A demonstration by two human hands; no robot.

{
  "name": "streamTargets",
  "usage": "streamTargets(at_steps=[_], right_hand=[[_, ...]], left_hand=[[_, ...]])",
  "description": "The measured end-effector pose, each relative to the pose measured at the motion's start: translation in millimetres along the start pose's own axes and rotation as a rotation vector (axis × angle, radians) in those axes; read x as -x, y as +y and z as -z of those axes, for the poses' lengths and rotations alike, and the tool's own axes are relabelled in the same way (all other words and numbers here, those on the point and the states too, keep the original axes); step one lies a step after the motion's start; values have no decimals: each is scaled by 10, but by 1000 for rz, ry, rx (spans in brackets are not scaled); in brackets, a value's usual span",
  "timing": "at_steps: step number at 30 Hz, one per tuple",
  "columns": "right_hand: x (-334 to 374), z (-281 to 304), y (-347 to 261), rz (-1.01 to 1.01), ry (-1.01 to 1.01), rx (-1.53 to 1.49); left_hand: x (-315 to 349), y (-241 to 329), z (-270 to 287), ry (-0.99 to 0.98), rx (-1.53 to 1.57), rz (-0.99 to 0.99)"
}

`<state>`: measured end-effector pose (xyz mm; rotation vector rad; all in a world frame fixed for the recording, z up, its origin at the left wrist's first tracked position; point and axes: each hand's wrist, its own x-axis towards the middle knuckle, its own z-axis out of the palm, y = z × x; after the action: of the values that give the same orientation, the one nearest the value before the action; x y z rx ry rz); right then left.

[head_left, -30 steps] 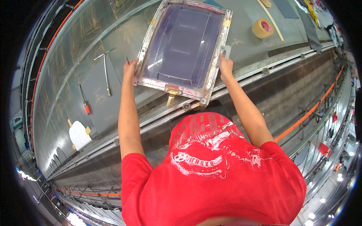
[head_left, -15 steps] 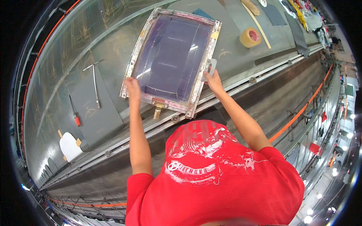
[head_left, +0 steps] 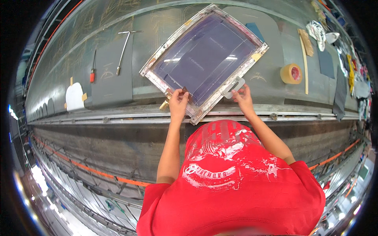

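A rectangular screen-printing frame [head_left: 246, 70], with purple mesh and paint-stained rails, lies on the grey work table. Over its near rail, beside a brass clamp [head_left: 164, 104], is my left hand [head_left: 179, 104]. Its fingers are pinched together on a small dark brown piece [head_left: 189, 94], partly hidden by the fingertips. At the right rail stands a grey slotted metal handle [head_left: 234, 87]. My right hand [head_left: 244, 101] has thumb and fingers closed on its near end. Whether the handle is fixed to the frame cannot be made out.
Right of the frame sit a tape roll [head_left: 291, 74] and a thin strip [head_left: 304, 67]. On the left lie a T-handled tool [head_left: 123, 53], a red-handled screwdriver [head_left: 92, 76] and a taped white sheet [head_left: 75, 96]. A metal rail [head_left: 138, 115] runs along the table's near edge.
My left hand has left the frame's left rail for its near rail by the clamp. My right hand stays at the handle. The whole view has turned clockwise.
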<state>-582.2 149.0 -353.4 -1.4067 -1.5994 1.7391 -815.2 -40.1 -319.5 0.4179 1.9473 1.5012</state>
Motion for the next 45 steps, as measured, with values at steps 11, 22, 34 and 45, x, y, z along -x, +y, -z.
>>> streamTargets(at_steps=[11,22,34,45], right_hand=[[-541,380,-320,-327,7,-223],[-632,60,-186,-352,-379,-403],[-71,98,45,-297,-251,-590],[-189,-328,176,-289,-155,-791]], left_hand=[[456,130,-34,224,252,72],[472,200,329,236,462,83],[302,154,4,66,230,-296],[152,583,-139,58,124,-491]])
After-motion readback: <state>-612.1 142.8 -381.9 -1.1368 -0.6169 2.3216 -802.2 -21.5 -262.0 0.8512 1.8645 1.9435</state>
